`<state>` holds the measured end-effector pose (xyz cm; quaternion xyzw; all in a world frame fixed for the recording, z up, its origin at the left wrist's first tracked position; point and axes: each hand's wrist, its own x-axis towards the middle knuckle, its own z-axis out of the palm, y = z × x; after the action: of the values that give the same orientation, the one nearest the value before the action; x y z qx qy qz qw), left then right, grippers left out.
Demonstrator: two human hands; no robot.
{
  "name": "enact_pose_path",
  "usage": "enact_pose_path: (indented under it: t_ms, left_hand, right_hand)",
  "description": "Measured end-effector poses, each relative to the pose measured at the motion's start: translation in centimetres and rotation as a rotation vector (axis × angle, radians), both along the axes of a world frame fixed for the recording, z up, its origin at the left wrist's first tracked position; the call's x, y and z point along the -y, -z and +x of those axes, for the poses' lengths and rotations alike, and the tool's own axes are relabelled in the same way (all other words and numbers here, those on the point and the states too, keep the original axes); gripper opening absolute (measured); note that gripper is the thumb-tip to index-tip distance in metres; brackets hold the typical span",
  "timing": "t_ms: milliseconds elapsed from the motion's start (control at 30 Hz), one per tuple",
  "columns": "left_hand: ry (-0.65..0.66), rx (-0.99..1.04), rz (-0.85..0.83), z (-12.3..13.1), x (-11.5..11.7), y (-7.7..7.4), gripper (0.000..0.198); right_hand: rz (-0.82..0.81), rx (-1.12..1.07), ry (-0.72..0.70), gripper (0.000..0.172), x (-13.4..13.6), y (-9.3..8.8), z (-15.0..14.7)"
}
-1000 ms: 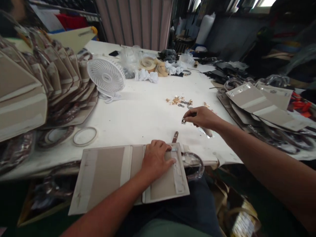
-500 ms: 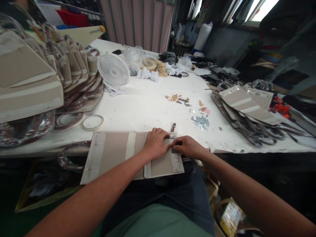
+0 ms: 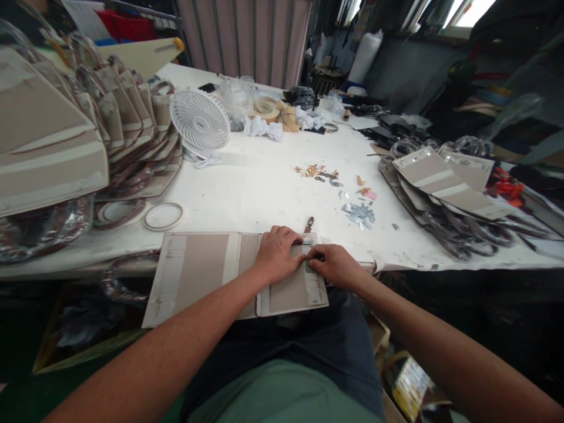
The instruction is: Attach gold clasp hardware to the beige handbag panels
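A beige bag body (image 3: 202,258) with pale tape strips lies flat, its inner side up, across the table's front edge and over my lap. My left hand (image 3: 278,254) rests on its right part, fingers stretched forward and thumb out toward the right hand. With fingertips pinched together, my right hand (image 3: 332,264) works at the pale strip near the bag's right edge. A small grey piece (image 3: 309,268) shows under those fingertips; what they pinch is hidden. A brown strap tab (image 3: 309,224) with metal on it sticks out beyond the bag's far edge.
Gold fittings (image 3: 314,170) and thin silver plates (image 3: 359,214) lie ahead to the right. Bag bodies are piled at left (image 3: 53,141) and right (image 3: 445,182). A white fan (image 3: 200,120) and a tape roll (image 3: 163,216) stand left of centre.
The view has shifted slightly. Both hands stay at nearly the same spot on the bag body, the right fingertips still pinched at the strip.
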<state>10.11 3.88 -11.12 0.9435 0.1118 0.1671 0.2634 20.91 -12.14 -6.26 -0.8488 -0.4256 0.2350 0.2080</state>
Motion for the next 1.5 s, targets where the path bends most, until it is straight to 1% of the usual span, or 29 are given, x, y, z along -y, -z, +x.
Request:
enact_pose_path:
  t_ms: [233,333,500,633,733,867,933,1100,1400,1500]
  left_hand:
    - [0.004,-0.009,-0.007,0.0,0.1,-0.2,0.029]
    - [0.003,-0.015,-0.009,0.0,0.1,-0.3,0.029]
    - [0.02,-0.028,0.007,0.0,0.0,-0.4,0.031]
    - [0.062,-0.047,0.007,-0.1,-0.3,-0.6,0.04]
    - [0.069,-0.074,0.008,-0.1,-0.5,-0.7,0.049]
    - [0.063,-0.089,0.012,0.1,-0.5,-0.6,0.052]
    - [0.06,-0.093,0.012,0.2,-0.5,-0.6,0.051]
    - [0.058,-0.103,0.007,0.3,-0.5,-0.5,0.05]
    - [0.059,-0.089,0.017,0.4,-0.4,-0.5,0.05]
    - [0.054,-0.097,0.016,0.3,-0.5,-0.5,0.049]
  right_hand:
    - [-0.04,0.023,0.021,0.013,-0.2,0.1,0.1]
    - [-0.026,0.053,0.027,0.01,0.1,0.6,0.0]
    - [0.016,0.097,0.077,0.01,0.7,1.8,-0.4]
    - [0.043,0.061,0.1,0.011,0.8,2.2,-0.5]
    - [0.073,0.025,0.158,0.017,0.9,2.0,-0.5]
    - [0.105,-0.125,0.22,0.016,1.6,1.6,-0.3]
    - [0.106,-0.162,0.214,0.017,2.1,1.5,-0.2]
    - [0.116,-0.154,0.143,0.015,3.1,1.5,-0.5]
    - [0.1,-0.132,0.175,0.013,2.4,1.5,-0.7]
    - [0.112,-0.188,0.166,0.012,2.7,1.6,-0.5]
